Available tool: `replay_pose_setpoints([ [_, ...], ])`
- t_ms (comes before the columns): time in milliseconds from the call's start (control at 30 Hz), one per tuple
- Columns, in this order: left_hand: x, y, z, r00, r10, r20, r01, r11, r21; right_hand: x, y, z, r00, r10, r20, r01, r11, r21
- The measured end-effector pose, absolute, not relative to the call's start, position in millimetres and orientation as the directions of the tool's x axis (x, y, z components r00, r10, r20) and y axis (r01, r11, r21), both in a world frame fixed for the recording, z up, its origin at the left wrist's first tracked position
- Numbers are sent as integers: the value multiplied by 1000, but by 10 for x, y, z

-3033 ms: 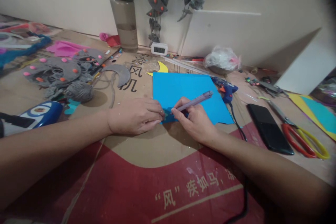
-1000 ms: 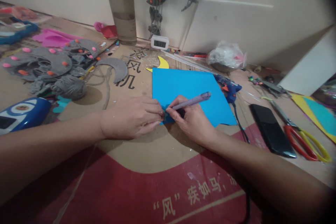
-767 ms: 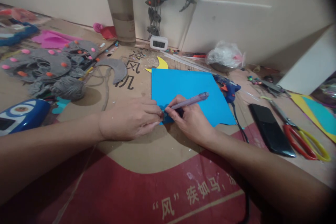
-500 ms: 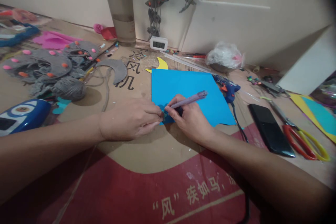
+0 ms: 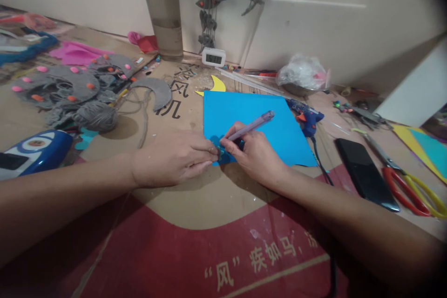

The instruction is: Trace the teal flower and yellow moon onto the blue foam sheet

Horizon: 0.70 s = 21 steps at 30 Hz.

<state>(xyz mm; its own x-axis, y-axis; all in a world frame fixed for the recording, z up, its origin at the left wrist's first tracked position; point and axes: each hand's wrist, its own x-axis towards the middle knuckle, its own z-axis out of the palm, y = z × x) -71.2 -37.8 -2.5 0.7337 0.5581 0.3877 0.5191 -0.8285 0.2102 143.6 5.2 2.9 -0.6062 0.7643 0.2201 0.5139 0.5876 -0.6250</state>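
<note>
The right hand (image 5: 256, 156) is closed around a pen (image 5: 252, 126), its tip down at the near left corner of the blue sheet (image 5: 256, 123), which lies flat on the cardboard-covered worktop (image 5: 181, 205). The left hand (image 5: 172, 158) lies palm down just beside it, fingers drawn together and pinning a small cutout (image 5: 217, 146) against the sheet; the cutout is mostly hidden, so its shape cannot be told. To trace well here, the left fingertips should press close to the edge being followed so that the piece cannot creep, while the pen stays steep and rides against the outline in short strokes, with the wrist resting on the sheet for steadiness. Sheet and template are better turned together than the pen arm crossed over the holding hand. A glue gun (image 5: 307, 114) lies at the sheet's right edge, with a phone (image 5: 365, 172) and scissors (image 5: 405, 177) farther right; grey felt pieces (image 5: 70, 93) and a yarn ball (image 5: 95, 116) are well apart to the left. Compared with three seconds ago, the pen's barrel leans more toward the left and its tip has crept a little along the outline; the left hand has held its place, and the sheet has not shifted.
</note>
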Motion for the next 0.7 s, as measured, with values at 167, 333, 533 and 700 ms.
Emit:
replay_pose_setpoints([
  [167, -721, -405, -18, 723, 584, 368, 549, -810, 207, 1399, 79, 80, -624, 756, 199, 529, 596, -604],
  [333, -710, -411, -26, 727, 571, 381, 550, -817, 175, 1367, 103, 123, -637, 752, 166, 531, 585, -613],
  [533, -706, -406, -29, 718, 584, 378, 557, -809, 191, 1377, 120, 100, -638, 748, 182, 512, 589, -626],
  [700, -705, -406, -22, 716, 592, 371, 558, -804, 205, 1383, 133, 79, -636, 749, 185, 498, 582, -642],
])
